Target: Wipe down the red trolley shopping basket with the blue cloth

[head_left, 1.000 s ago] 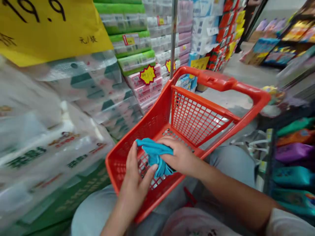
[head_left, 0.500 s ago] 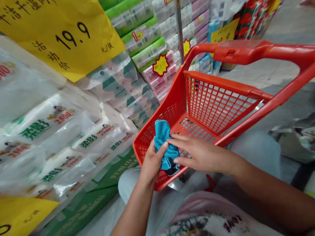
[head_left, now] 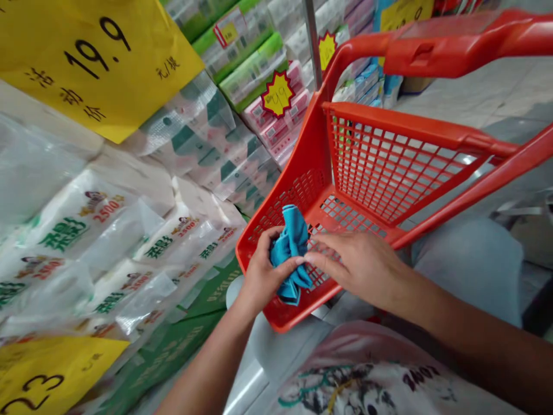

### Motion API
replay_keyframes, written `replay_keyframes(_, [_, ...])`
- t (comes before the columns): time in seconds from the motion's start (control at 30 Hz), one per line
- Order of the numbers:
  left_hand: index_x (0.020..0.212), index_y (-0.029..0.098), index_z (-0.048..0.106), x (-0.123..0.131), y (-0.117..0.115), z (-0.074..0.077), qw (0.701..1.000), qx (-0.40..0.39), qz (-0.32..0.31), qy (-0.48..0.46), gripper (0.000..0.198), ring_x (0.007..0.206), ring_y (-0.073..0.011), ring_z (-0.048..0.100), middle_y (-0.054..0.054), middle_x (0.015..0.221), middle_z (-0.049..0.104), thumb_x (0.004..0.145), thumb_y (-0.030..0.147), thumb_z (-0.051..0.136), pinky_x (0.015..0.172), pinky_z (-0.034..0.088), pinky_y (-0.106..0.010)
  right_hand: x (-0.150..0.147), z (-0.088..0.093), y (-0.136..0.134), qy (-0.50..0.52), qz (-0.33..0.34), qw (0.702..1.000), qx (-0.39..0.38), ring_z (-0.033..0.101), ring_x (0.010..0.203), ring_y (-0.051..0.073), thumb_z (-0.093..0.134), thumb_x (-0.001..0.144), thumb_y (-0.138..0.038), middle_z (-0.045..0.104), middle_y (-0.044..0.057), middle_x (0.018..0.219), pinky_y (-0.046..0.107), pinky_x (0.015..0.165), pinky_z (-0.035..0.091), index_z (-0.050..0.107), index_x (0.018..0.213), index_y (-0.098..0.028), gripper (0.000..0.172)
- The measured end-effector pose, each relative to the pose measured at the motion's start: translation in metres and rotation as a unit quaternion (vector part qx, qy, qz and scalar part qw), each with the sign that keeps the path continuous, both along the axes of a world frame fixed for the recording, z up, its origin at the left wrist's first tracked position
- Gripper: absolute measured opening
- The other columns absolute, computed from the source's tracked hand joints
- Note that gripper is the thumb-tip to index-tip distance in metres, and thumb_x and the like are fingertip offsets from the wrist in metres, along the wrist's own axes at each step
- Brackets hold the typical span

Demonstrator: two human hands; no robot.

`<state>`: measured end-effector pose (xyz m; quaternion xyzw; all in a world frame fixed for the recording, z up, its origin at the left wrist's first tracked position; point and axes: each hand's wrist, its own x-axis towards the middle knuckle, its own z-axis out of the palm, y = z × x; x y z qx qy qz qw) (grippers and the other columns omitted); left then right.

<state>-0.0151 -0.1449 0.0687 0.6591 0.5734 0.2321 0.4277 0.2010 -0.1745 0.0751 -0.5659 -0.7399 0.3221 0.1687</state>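
Past a bank of white packs (head_left: 149, 239) along the left, and straight on to the red cart (head_left: 406, 124), standing aslant with its handle (head_left: 436, 55) far and right, now looming larger in view. Watch the right hand (head_left: 358, 265): no longer spread flat over the blue cloth (head_left: 294, 239) but bent, with fingertips at its right edge; cannot tell pinching from light touching there. Across to the left hand (head_left: 268, 265), wrapped around the left side and gripping firmly, with thumb laid over the front. Keep an eye on the cloth itself, held over the cart's near end, gone at the top from broad flap to narrow upright fold. Reads as more tightly bunched, probably midway through being gathered, with the holding mostly left-handed.
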Motion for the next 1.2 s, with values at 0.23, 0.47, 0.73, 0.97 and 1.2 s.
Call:
replay_keyframes(0.23, [0.143, 0.032, 0.045, 0.031, -0.014, -0.013, 0.977, -0.072, 0.005, -0.202, 0.074, 0.125, -0.0267, 0.059, -0.005, 0.141, 0.057, 0.078, 0.037, 0.08, 0.102, 0.053, -0.037, 0.002, -0.01, 0.013, 0.175, -0.091, 0.98, -0.011, 0.069, 0.099, 0.027, 0.06, 0.091, -0.042, 0.072, 0.011, 0.112, 0.034, 0.079, 0.049, 0.053, 0.137, -0.019, 0.052])
replay_keyframes(0.47, [0.15, 0.032, 0.043, 0.022, -0.01, -0.01, 0.982, -0.051, -0.032, -0.179, 0.086, 0.142, -0.0326, 0.045, -0.006, 0.156, 0.046, 0.074, 0.041, 0.083, 0.119, 0.039, -0.046, -0.004, -0.011, 0.018, 0.238, -0.038, 0.969, -0.059, 0.067, 0.106, 0.026, 0.076, 0.078, -0.044, 0.067, 0.01, 0.126, 0.036, 0.083, 0.052, 0.039, 0.15, -0.025, 0.083])
replay_keyframes(0.73, [0.156, 0.035, 0.029, 0.015, -0.015, -0.009, 0.953, -0.142, 0.064, -0.261, 0.103, 0.125, -0.0264, 0.061, -0.007, 0.149, 0.054, 0.071, 0.035, 0.086, 0.1, 0.055, -0.036, 0.007, -0.011, 0.035, 0.203, -0.013, 0.977, -0.069, 0.066, 0.084, 0.019, 0.041, 0.099, -0.029, 0.072, 0.006, 0.093, 0.029, 0.074, 0.049, 0.064, 0.095, -0.018, 0.027])
replay_keyframes(0.97, [0.122, 0.02, 0.07, 0.011, -0.015, -0.022, 0.924, -0.271, 0.057, -0.262, 0.059, 0.084, -0.0201, 0.072, -0.007, 0.101, 0.077, 0.073, 0.05, 0.083, 0.074, 0.058, -0.028, 0.032, 0.019, 0.056, 0.218, 0.001, 0.969, -0.113, 0.062, 0.072, 0.016, 0.044, 0.096, -0.033, 0.069, 0.002, 0.083, 0.026, 0.064, 0.048, 0.064, 0.088, -0.02, 0.025])
replay_keyframes(1.2, [0.125, 0.025, 0.069, 0.009, -0.005, -0.032, 0.915, -0.201, 0.023, -0.349, 0.077, 0.123, -0.0333, 0.062, -0.012, 0.124, 0.072, 0.073, 0.082, 0.062, 0.104, 0.052, -0.051, 0.033, 0.054, 0.066, 0.134, 0.036, 0.99, 0.001, 0.055, 0.063, 0.012, 0.048, 0.096, -0.035, 0.061, -0.002, 0.07, 0.023, 0.06, 0.041, 0.062, 0.08, -0.019, 0.026])
